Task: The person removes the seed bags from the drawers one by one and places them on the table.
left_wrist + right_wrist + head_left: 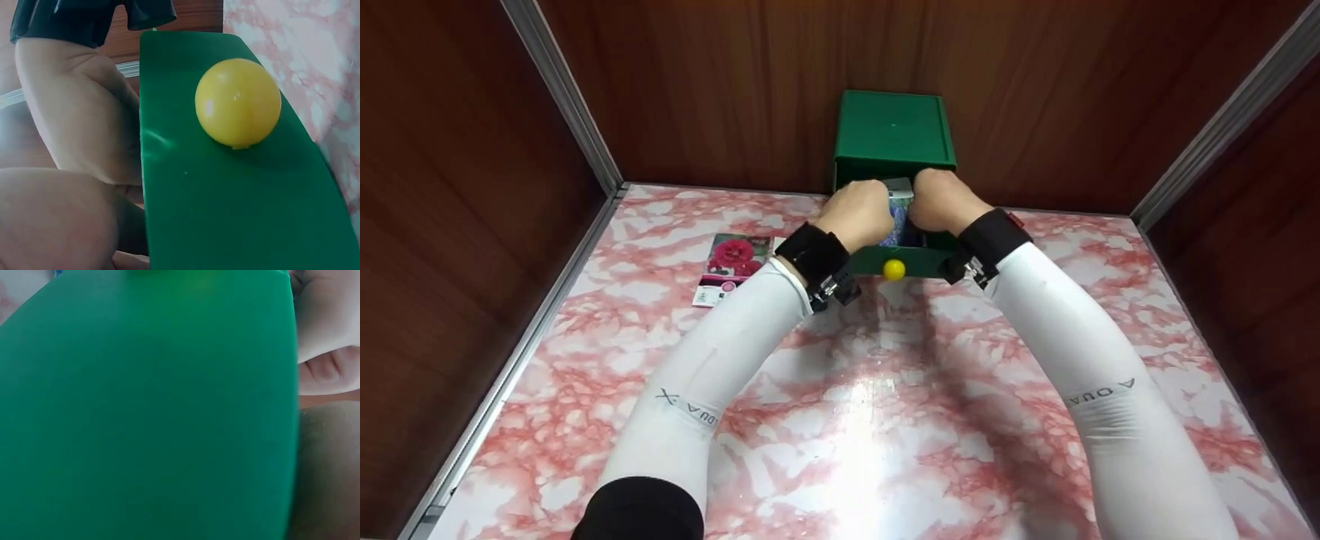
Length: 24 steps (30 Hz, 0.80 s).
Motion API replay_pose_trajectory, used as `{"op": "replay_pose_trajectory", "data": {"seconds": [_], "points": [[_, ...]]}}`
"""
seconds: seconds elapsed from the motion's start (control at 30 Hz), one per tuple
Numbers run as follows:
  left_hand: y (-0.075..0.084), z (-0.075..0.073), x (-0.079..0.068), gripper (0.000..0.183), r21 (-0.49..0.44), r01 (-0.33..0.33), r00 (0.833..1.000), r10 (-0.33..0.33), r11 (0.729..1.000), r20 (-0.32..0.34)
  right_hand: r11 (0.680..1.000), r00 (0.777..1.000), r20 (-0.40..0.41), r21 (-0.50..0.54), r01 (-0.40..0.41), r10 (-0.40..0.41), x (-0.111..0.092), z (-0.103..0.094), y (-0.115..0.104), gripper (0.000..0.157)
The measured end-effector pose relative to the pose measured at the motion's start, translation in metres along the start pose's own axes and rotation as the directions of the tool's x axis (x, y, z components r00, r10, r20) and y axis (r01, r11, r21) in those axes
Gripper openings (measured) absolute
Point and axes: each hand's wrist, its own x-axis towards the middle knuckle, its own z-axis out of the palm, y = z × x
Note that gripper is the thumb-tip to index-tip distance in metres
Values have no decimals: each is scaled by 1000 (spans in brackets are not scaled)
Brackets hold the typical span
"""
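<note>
A green drawer box [894,127] stands against the back wall, its drawer front [866,261] pulled out. A round yellow knob [238,104] sits on that front. Over the drawer, my left hand [861,214] and right hand [945,201] have curled fingers at the two sides of a flower packet [898,202] with a purple picture and a pale top strip. Both hands appear to grip the packet by its sides; their fingertips are hidden. In the right wrist view the green drawer front covers most of the picture, with curled fingers [326,371] beyond its edge.
On the left lies a packet with a pink flower [735,255]; a pale edge of something [778,244] shows beside it, partly behind my left wrist. Wood-patterned walls [720,97] enclose the red-and-white marbled table [810,435] at back and sides.
</note>
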Motion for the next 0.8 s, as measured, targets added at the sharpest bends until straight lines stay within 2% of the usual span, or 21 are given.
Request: {"op": "replay_pose_trajectory", "data": {"seconds": [0.17, 0.47, 0.8], "points": [[4, 2, -1, 15, 20, 21, 1000, -21, 1000, -8, 1000, 1000, 9, 5, 0, 0, 0, 1, -2, 15], [5, 3, -1, 19, 40, 49, 999, -49, 998, -7, 999, 1000, 21, -40, 13, -12, -1, 4, -2, 26], [3, 1, 2, 18, 14, 18, 1000, -18, 1000, -7, 999, 1000, 2, -35, 12, -12, -3, 5, -2, 21]]}}
